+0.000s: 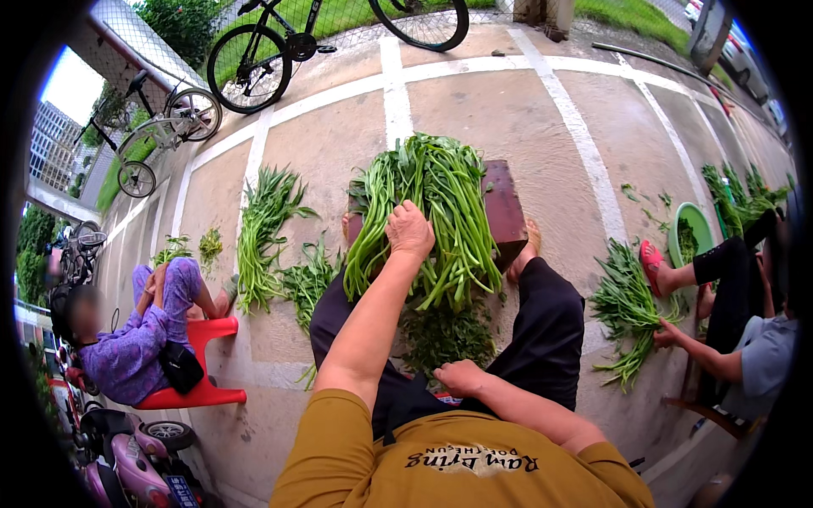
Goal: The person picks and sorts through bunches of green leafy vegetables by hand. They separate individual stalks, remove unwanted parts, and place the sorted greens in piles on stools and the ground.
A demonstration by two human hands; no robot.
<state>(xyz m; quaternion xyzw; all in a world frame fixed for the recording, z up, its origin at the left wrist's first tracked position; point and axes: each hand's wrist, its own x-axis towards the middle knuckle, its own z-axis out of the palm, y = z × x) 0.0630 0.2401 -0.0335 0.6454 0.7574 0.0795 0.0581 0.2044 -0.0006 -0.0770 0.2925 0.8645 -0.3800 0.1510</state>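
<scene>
A large heap of long-stemmed leafy greens [454, 209], which look like water spinach, lies over a dark red wooden box or stool [506, 209] between my legs. Its stems hang towards me. My left hand [409, 230] is on the heap, its fingers curled around some stems. Low in front of my lap is my right hand [465, 379], with fingers curled inward; the palm is hidden, so I cannot tell if it holds anything. Beneath the hanging stems, a pile of loose leaves [448, 340] rests on the ground between my knees.
More bunches of greens [257, 244] lie on the paving to the left. One person sits on a red plastic stool [213, 362]. At right, another person's hand [667, 333] holds greens beside a green basin [695, 228]. A bicycle [305, 47] stands by the fence.
</scene>
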